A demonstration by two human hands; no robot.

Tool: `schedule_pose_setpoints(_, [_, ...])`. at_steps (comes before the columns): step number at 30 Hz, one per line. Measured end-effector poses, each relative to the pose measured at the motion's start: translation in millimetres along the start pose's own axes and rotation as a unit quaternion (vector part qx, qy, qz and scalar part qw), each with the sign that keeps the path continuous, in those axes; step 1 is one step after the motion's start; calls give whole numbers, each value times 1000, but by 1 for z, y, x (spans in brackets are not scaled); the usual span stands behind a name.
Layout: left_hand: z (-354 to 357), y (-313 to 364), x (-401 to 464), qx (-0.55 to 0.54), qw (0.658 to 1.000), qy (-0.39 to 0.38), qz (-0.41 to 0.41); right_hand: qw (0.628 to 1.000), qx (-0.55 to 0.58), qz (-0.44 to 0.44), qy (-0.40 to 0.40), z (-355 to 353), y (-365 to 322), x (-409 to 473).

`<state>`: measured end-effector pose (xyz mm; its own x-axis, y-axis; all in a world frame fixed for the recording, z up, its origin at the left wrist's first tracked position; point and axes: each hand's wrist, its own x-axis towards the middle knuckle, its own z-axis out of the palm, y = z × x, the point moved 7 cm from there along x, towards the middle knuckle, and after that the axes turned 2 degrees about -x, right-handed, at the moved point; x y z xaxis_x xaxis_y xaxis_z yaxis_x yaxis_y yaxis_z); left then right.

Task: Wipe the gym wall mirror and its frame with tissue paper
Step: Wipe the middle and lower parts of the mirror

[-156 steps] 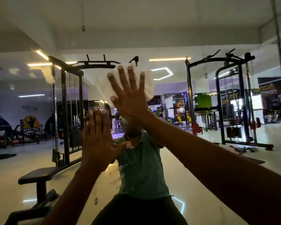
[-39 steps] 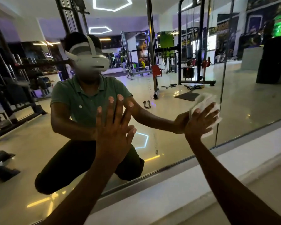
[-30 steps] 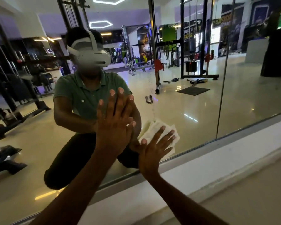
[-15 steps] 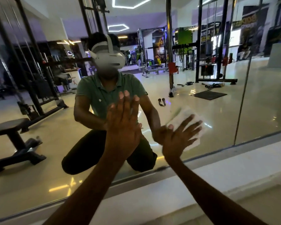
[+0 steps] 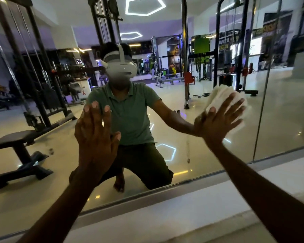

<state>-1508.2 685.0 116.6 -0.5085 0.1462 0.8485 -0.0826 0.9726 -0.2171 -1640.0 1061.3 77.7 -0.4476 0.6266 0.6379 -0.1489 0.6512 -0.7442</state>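
Head view is showing the wall mirror [image 5: 279, 120] filling most of the frame, its glass reflecting a gym floor, cable machines and a kneeling person in a green shirt wearing a white headset. The mirror's frame [image 5: 147, 197] is running as a grey strip along the lower edge, slanting up to the right, with a pale ledge [image 5: 165, 220] lying directly below it. A vertical seam [image 5: 263, 102] is dividing the glass at the right. In the reflection, a dark padded bench [image 5: 16, 142] is standing at lower left. The left hand [image 5: 96, 137] is pressing flat against the glass, fingers straight and spread wide, holding nothing. The right hand [image 5: 219, 120] is pressing the tissue paper [image 5: 218, 95] against the glass just left of the seam, fingers extended and fanned over it. The white wad is showing above and beside the fingertips, well above the frame.
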Motion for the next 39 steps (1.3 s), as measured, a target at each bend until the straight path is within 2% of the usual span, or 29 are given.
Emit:
schedule_pose_setpoints(2, [-1,-2,-1,3,1000,5,3,999,6,-41,1,11,-47,-58])
schedule_pose_setpoints(6, [-3,-10,-2,17,999,-6,45,956,-23,-276,-102,41,-116,-179])
schedule_pose_setpoints(10, [-13,-44,-2,16,1000,-7,6,879,-50,-462,-106,30,-97,-149])
schedule_pose_setpoints(11, [-17,-52,1,17,1000,-2,-8,878,-64,-465,-91,23,-85,-123])
schedule_pose_setpoints(12, [-21,-60,4,20,1000,1,-22,901,-72,-423,-69,17,-73,-89])
schedule_pose_setpoints(14, [-27,-73,9,23,999,3,-39,970,-44,-238,-17,8,-60,-24])
schedule_pose_setpoints(15, [-28,-78,10,23,999,3,-41,991,-15,-130,18,4,-68,-10])
schedule_pose_setpoints(16, [-27,-81,10,23,999,1,-38,998,3,-48,48,3,-85,-11])
schedule_pose_setpoints(17, [-25,-84,8,19,999,-3,-33,998,12,-17,60,2,-115,-26])
schedule_pose_setpoints(18, [-23,-88,7,16,1000,-6,-26,998,16,-44,50,5,-149,-51])
schedule_pose_setpoints(19, [-21,-91,6,13,1000,-7,-18,993,14,-115,20,12,-182,-84])
schedule_pose_setpoints(21, [-22,-95,6,13,1000,-4,-8,957,6,-283,-65,27,-226,-155])
schedule_pose_setpoints(23, [-27,-102,6,19,1000,5,-11,905,-1,-414,-100,32,-233,-190])
schedule_pose_setpoints(26, [-31,-115,5,37,999,7,-18,834,-10,-544,-96,28,-215,-165])
schedule_pose_setpoints(27, [-31,-118,4,40,999,6,-16,829,-21,-552,-89,24,-203,-145])
schedule_pose_setpoints(29, [-32,-122,4,43,999,8,-10,860,-42,-505,-62,14,-172,-95])
schedule_pose_setpoints(32, [-35,-124,4,38,999,15,6,940,-34,-337,-28,6,-156,-54])
schedule_pose_setpoints(34, [-37,-130,0,31,999,18,6,971,-11,-239,-17,10,-189,-76])
schedule_pose_setpoints(36, [-42,-147,-5,27,999,18,-8,964,4,-264,-29,20,-248,-121])
schedule_pose_setpoints(39, [-55,-181,-8,20,999,13,-25,912,5,-405,-67,33,-318,-190])
